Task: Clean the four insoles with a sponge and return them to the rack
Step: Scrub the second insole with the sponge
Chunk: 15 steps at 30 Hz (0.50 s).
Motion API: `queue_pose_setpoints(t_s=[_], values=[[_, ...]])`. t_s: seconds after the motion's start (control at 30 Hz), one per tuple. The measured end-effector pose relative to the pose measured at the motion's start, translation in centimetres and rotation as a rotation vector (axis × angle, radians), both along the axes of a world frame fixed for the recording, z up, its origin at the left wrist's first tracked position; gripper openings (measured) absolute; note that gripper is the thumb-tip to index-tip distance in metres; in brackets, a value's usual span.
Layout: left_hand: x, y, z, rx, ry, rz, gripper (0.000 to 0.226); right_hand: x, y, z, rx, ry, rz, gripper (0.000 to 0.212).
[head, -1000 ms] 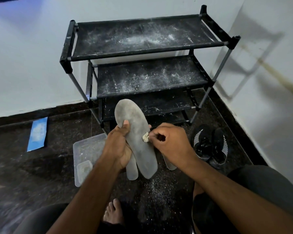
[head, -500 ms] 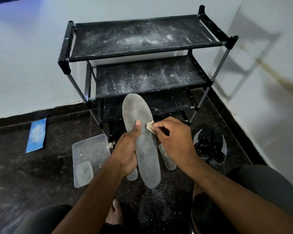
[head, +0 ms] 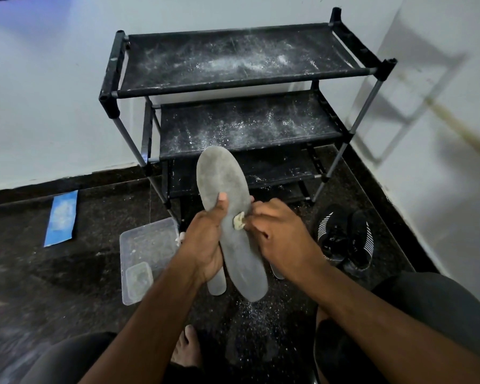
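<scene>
A blue strip (head: 61,218) lies on the dark floor (head: 25,273) near the left wall, with bare floor between it and a clear tub (head: 147,254). The left hand (head: 205,242) grips the grey insole (head: 227,217) at its middle, thumb across its face, toe end tilted up before the black rack (head: 233,87). The right hand (head: 283,239) pinches a small sponge (head: 239,220) against the insole's right edge. Two more insoles show only as ends below the hands. Black shoes (head: 344,239) sit by the right wall.
</scene>
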<state>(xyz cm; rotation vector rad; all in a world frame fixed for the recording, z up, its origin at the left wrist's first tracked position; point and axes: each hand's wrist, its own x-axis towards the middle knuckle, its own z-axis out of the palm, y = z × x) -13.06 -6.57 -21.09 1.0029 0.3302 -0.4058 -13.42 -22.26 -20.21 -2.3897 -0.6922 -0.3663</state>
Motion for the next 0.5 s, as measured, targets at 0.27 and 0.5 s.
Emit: queue_pose_setpoints(t_s=[0.27, 0.5], values=[[-0.4, -0.8, -0.4, 0.084, 0.002, -0.102, 0.088, -0.3, 0.7, 0.9, 0.040, 0.009, -0.026, 0.007], [0.4, 0.0, -1.5, 0.018, 0.018, -0.111, 0.102, -1.1, 0.6, 0.5, -0.176, -0.003, 0.090, 0.008]])
